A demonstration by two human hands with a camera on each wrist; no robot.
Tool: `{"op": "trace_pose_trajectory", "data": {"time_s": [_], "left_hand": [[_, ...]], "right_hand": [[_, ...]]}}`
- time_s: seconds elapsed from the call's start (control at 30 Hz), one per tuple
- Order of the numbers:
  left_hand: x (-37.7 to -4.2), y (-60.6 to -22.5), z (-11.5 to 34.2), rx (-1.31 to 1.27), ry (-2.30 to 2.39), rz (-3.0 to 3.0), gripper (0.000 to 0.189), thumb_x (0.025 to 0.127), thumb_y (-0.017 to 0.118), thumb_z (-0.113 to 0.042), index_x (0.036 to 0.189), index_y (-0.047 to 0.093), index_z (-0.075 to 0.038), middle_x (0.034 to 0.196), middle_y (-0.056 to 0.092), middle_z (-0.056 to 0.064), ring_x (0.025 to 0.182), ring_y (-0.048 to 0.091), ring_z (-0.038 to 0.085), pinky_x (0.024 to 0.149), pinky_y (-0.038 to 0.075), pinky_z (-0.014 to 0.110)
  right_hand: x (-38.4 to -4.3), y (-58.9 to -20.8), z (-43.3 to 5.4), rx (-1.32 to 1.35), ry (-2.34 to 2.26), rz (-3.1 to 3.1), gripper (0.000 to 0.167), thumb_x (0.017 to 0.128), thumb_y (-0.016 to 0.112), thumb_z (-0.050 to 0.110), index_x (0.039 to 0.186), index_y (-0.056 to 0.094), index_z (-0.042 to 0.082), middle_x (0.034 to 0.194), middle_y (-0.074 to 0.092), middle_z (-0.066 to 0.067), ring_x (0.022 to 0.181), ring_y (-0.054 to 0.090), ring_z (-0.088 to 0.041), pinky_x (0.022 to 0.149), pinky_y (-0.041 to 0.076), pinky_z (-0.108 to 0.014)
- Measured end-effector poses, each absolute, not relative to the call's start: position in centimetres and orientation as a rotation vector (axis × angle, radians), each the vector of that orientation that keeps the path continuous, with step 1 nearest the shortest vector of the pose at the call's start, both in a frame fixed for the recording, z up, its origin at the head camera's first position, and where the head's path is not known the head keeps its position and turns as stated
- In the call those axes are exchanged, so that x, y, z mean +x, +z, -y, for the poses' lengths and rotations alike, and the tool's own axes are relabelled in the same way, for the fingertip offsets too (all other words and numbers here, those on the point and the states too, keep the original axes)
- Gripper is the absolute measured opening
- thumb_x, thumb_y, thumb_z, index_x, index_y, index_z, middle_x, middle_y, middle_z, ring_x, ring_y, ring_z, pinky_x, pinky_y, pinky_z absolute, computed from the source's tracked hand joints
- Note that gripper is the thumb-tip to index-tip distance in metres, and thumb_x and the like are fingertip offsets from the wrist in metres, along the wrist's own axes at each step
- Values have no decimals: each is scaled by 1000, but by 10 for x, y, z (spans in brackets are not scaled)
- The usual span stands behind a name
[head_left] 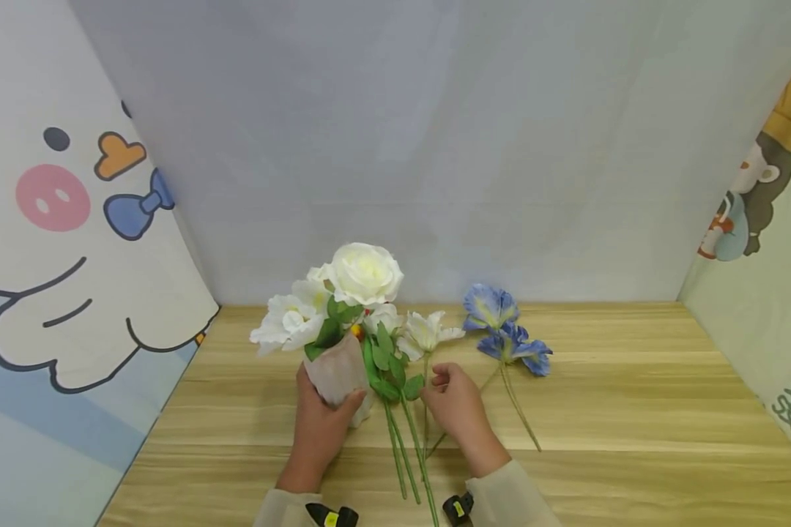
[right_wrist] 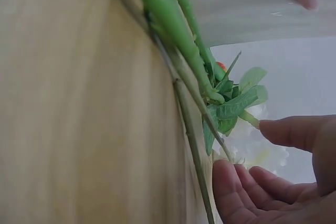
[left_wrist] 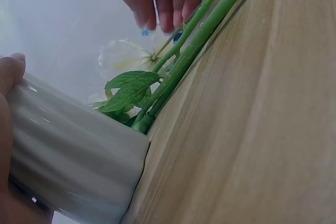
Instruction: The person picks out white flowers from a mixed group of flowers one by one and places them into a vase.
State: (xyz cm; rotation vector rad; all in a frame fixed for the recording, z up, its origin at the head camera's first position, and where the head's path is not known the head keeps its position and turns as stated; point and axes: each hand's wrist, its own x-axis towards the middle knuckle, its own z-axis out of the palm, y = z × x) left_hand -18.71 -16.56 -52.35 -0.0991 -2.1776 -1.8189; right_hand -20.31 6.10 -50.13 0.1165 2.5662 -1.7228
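A ribbed white vase [head_left: 338, 368] stands on the wooden table, gripped round its side by my left hand [head_left: 321, 424]. From its top rise a large white rose [head_left: 367, 274] and other white blooms with green leaves. Beside the vase lie several green-stemmed flowers, their stems [head_left: 402, 446] pointing toward me. A white lily-like flower [head_left: 428, 333] lies to their right on a thin stem. Over that stem hovers my right hand [head_left: 458, 406], thumb and fingers apart. The right wrist view has the fingertips [right_wrist: 224, 170] right at the thin stem [right_wrist: 212, 127].
Two blue flowers [head_left: 510, 345] lie farther right, near the table's back, with thin stems reaching forward. A grey cloth [head_left: 501, 146] hangs behind the table [head_left: 633, 410]. Printed cartoon panels [head_left: 53, 307] stand at both sides.
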Motion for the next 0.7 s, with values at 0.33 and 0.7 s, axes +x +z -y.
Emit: {"op": "trace_pose_trajectory", "data": {"time_s": [0.33, 0.7], "left_hand": [[-187, -522, 165, -98, -1820, 2171, 94, 87, 85, -13, 155, 21, -15, 134, 47, 15, 114, 52, 29, 96, 42, 51], [-186, -520, 165, -85, -1825, 2180, 95, 86, 85, -12, 155, 20, -14, 135, 47, 15, 115, 51, 29, 99, 41, 51]], "right_hand": [[-210, -503, -60, 85, -1591, -2554, 47, 96, 72, 9, 137, 54, -6, 116, 63, -16, 97, 65, -30, 75, 56, -43], [-207, -505, -63, 61, -1786, -2405, 42, 92, 64, -5, 133, 57, -11, 104, 64, -17, 78, 64, -23, 66, 57, -38]]}}
